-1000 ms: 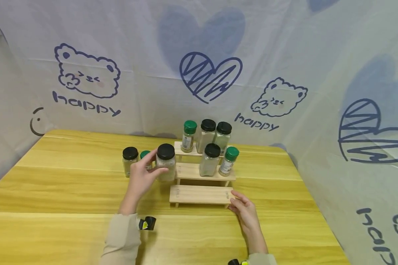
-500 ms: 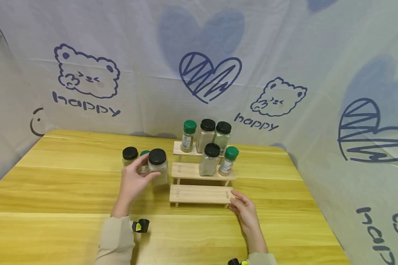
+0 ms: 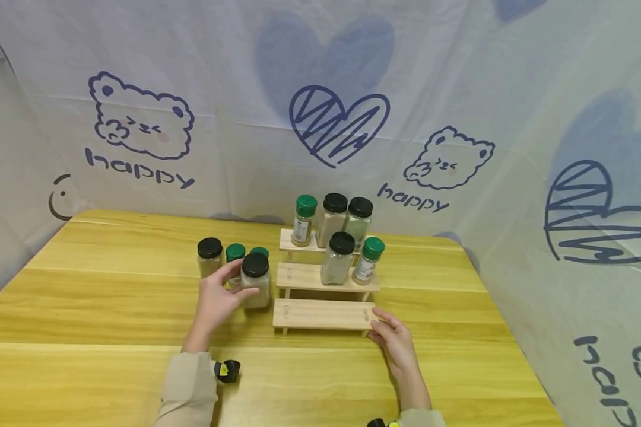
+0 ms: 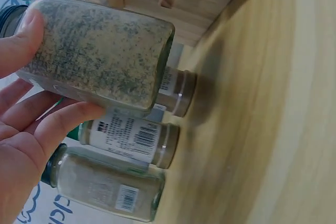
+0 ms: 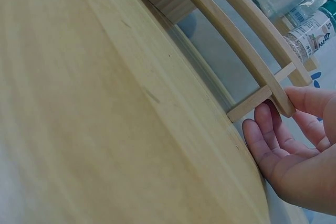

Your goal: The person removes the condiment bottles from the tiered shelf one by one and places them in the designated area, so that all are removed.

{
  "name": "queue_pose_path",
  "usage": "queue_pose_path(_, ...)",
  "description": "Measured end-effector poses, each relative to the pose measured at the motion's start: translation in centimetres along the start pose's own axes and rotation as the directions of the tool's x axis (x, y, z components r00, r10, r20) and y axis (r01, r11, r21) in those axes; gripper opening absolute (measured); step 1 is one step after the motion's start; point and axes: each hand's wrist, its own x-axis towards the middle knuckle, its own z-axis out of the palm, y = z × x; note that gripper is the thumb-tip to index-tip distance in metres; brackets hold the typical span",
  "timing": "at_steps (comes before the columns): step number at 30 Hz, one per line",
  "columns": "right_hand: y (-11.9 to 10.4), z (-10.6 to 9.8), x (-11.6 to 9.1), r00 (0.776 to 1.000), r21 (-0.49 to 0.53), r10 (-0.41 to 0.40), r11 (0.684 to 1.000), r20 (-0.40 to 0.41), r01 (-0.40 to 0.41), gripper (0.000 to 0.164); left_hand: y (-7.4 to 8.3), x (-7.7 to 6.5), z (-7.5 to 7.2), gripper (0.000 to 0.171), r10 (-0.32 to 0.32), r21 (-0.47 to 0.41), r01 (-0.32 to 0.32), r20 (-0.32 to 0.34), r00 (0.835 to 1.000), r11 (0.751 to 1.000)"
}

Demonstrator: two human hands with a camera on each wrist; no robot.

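Note:
My left hand (image 3: 217, 305) grips a square glass spice jar (image 3: 256, 287) with a black lid, thumb on one side and fingers on the other. Pale, dark-flecked seasoning fills this jar (image 4: 100, 53) in the left wrist view; its base seems slightly above the table. Behind it stand two green-capped spice bottles, one (image 3: 235, 254) partly hidden by the fingers, the other (image 3: 259, 252) mostly covered by the jar. A black-lidded jar (image 3: 210, 258) stands farther left. My right hand (image 3: 396, 343) pinches the right end of the three-step wooden rack's lowest step (image 3: 320, 313).
On the middle step (image 3: 301, 274) stand a black-lidded jar (image 3: 338, 261) and a green-capped bottle (image 3: 370, 261). The top step holds another green-capped bottle (image 3: 302, 222) and two black-lidded jars. A printed cloth (image 3: 235, 148) hangs behind the wooden table (image 3: 112, 284).
My left hand has carried the jar left, away from the rack, then lowered it toward the table. A second green cap now shows behind it. My right hand has stayed put.

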Motion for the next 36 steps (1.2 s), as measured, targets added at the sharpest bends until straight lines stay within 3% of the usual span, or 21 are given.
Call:
queue_pose_path(8, -0.1, 0.1, -0.1, 1.0, -0.004, 0.01, 1.0, -0.011, -0.01, 0.032, -0.8, -0.2, 0.2, 0.058, -0.021, 0.045, 0.02, 0.01, 1.0, 0.999)
queue_pose_path(18, 0.1, 0.0, -0.1, 1.0, 0.013, -0.015, 1.0, 0.006, 0.015, 0.03, -1.4, -0.4, 0.6, 0.061, -0.093, 0.045, 0.091, 0.053, 0.994, 0.995)
queue_pose_path(27, 0.0, 0.0, -0.1, 1.0, 0.004, -0.007, 1.0, 0.005, 0.007, 0.034, -1.7, -0.5, 0.8, 0.063, -0.094, 0.009, 0.094, 0.055, 0.994, 0.996)
queue_pose_path(36, -0.1, 0.0, -0.1, 1.0, 0.014, -0.007, 1.0, 0.005, 0.007, 0.033, -1.9, -0.1, 0.7, 0.06, -0.11, 0.045, 0.106, 0.096, 0.989, 0.993)
